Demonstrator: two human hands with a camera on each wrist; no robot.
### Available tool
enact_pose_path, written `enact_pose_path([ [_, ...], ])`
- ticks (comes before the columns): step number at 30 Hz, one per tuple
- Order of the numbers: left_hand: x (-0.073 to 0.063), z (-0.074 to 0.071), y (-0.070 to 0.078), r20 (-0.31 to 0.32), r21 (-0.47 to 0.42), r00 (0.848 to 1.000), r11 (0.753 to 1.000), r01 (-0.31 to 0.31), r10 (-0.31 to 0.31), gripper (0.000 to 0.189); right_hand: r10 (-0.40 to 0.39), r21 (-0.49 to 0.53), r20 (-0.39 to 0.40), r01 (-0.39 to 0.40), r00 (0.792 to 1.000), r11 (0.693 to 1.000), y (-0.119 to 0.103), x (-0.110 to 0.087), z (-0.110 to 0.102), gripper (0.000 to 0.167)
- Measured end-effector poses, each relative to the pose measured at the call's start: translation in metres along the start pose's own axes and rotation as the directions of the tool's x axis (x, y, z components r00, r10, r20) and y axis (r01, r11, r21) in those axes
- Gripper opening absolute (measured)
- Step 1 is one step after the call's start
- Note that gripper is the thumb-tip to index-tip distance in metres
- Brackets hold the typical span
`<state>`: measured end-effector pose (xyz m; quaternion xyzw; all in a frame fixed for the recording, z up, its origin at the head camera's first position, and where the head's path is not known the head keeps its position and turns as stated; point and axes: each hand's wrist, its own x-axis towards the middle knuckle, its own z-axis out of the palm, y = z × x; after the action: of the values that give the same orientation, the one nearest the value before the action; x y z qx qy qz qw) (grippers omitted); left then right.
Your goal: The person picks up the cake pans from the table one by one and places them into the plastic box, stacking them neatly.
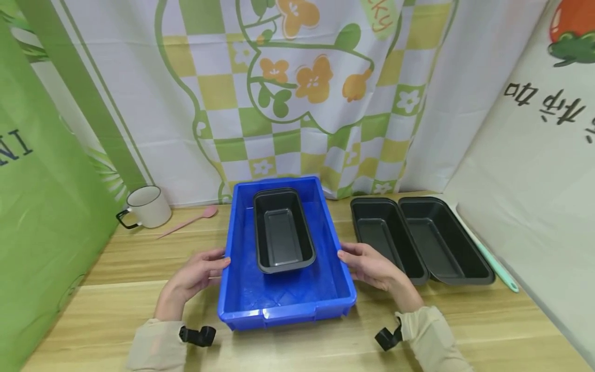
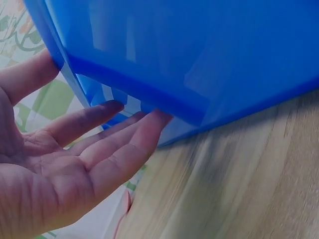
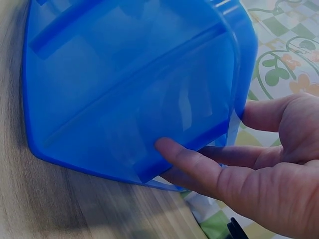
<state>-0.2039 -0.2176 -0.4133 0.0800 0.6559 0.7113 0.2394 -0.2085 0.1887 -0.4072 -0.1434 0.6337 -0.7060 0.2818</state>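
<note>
A blue plastic bin (image 1: 246,294) sits at the middle of the wooden table, and a dark loaf pan (image 1: 283,235) lies inside it. My left hand (image 1: 197,274) holds the bin's left side, thumb at the rim and the other fingers against the outer wall. On the opposite side my right hand (image 1: 372,266) grips in the same way. The left wrist view shows the left fingertips (image 2: 158,118) touching a ridge on the bin's wall. In the right wrist view the right fingers (image 3: 194,164) press along the wall below the rim.
Two more dark loaf pans (image 1: 374,232) stand side by side at the right, near a long tool with a mint-green handle (image 1: 499,268). A white mug (image 1: 151,209) and a pink spoon (image 1: 210,212) are at the back left. Patterned curtains (image 1: 302,129) close off the back.
</note>
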Motion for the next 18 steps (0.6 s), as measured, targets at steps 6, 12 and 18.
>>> enact_pose_path([
  [6, 0.000, 0.000, 0.002, 0.000, -0.004, 1.000, 1.000, 0.002, -0.002, 0.071, -0.005, -0.023, -0.020, 0.004, 1.000, 1.000, -0.002, -0.001, 0.001, 0.058],
  [12, -0.001, 0.001, 0.002, -0.018, 0.012, 1.000, 1.000, 0.015, -0.015, 0.068, -0.012, -0.082, -0.080, 0.005, 0.997, 0.997, -0.004, -0.002, 0.009, 0.056],
  [18, -0.002, 0.001, 0.003, -0.019, 0.020, 1.000, 1.000, 0.011, -0.011, 0.069, -0.034, -0.121, -0.192, 0.011, 0.981, 0.993, -0.014, -0.007, 0.010, 0.060],
])
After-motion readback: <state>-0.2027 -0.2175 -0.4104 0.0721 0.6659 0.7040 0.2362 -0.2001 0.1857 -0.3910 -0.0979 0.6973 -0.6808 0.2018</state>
